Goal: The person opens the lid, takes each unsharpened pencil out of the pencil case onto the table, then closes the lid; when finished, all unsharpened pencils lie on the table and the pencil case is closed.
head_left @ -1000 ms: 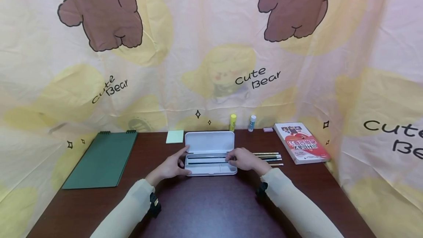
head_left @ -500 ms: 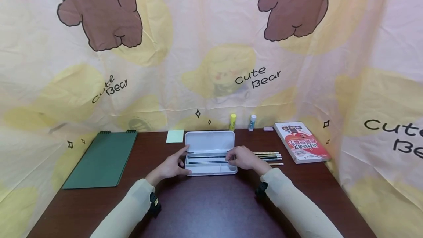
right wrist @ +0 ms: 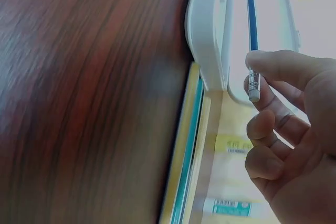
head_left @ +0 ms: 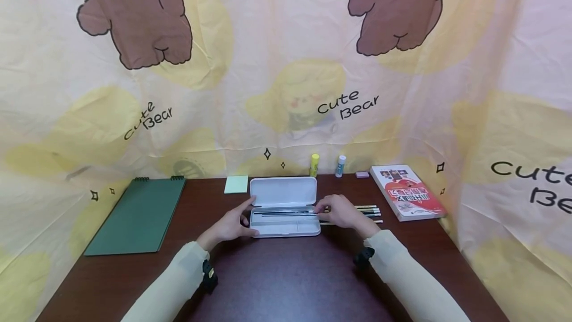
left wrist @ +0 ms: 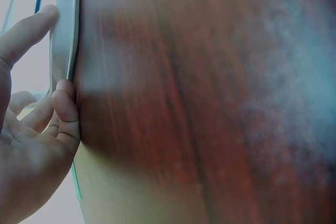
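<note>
An open white pencil case (head_left: 273,230) lies on the table with its lid raised at the back. My left hand (head_left: 230,225) grips its left end, fingers near the hinge and thumb by the front corner. In the left wrist view, the left thumb (left wrist: 31,31) lies along the case's rim. My right hand (head_left: 339,211) is at the case's right end. In the right wrist view, its thumb and index finger pinch a dark blue pencil (right wrist: 252,22) close to the white eraser end. That pencil extends leftward over the case, where another pencil (head_left: 286,211) shows behind it.
Several more pencils (head_left: 370,209) lie right of the case, partly behind the right hand. A yellow glue stick (head_left: 315,165), a white-and-blue glue stick (head_left: 340,166), a pink eraser (head_left: 362,175) and pale green sticky notes (head_left: 236,184) line the back. A book (head_left: 408,194) and green sketchpad (head_left: 138,217) flank them.
My right hand has shifted to the right and slightly back, drawing the pinched pencil rightward along the case. The left hand has stayed on the case's left end.
</note>
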`<state>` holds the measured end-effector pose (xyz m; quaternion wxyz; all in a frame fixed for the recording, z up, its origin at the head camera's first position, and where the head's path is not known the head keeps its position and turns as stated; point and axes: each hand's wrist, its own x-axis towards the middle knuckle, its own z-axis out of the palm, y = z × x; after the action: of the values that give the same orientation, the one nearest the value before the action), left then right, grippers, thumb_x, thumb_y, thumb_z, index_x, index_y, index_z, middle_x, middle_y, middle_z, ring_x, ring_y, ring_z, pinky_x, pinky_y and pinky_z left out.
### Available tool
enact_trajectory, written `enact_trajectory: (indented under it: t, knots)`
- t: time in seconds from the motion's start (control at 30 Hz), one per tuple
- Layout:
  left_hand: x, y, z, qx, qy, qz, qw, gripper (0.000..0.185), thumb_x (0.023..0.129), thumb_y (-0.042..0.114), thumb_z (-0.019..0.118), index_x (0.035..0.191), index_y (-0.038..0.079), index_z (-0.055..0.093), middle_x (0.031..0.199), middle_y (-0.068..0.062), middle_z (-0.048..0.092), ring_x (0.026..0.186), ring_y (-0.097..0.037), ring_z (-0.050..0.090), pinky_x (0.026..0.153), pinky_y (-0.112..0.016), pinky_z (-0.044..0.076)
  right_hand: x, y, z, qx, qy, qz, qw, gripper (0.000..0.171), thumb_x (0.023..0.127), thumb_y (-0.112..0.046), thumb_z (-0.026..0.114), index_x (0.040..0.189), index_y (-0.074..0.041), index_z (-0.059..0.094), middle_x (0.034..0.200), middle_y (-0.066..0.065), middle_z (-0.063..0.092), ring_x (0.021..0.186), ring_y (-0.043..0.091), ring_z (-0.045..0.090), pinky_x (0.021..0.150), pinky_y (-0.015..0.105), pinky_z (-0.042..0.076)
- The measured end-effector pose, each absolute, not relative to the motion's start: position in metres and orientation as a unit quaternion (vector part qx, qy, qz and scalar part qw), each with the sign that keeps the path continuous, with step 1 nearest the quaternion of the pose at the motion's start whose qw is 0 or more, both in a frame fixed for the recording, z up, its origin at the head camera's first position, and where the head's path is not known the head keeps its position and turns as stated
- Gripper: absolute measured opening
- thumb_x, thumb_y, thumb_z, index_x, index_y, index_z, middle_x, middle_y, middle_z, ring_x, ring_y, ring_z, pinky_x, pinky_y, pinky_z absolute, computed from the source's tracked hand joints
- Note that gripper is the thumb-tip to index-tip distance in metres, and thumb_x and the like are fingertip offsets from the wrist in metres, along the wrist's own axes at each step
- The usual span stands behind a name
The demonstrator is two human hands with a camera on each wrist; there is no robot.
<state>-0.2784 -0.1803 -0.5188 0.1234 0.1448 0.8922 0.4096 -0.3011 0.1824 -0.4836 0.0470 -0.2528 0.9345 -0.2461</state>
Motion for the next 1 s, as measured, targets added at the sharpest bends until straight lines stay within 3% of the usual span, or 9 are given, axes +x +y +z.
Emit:
enact_trajectory:
  t: [0.33,1.0]
  knots:
    - [-0.277,-0.181,-0.518,0.147,0.891,0.41,0.124,0.109,0.074,0.029,0.09,0.16,0.03,0.022,0.142,-0.008,0.054,0.084,-0.017,0.054,0.064,-0.029,0.049,-0.294,0.216,-0.477,-0.208,0.938,-0.271,0.06,0.01,0.089,-0.017,0.075,0.098,-0.019,0.078,0.095,-0.007,0.072,0.088,0.016,0.056,0.083,0.035,0.047]
    - [-0.277,-0.18,-0.518,0.152,0.892,0.41,0.118,0.109,0.074,0.029,0.09,0.16,0.029,0.023,0.141,-0.008,0.055,0.083,-0.016,0.054,0.064,-0.027,0.048,-0.293,0.295,-0.481,-0.175,0.945,-0.267,0.075,0.012,0.09,-0.02,0.074,0.101,-0.018,0.077,0.099,-0.005,0.073,0.09,0.017,0.058,0.081,0.035,0.046]
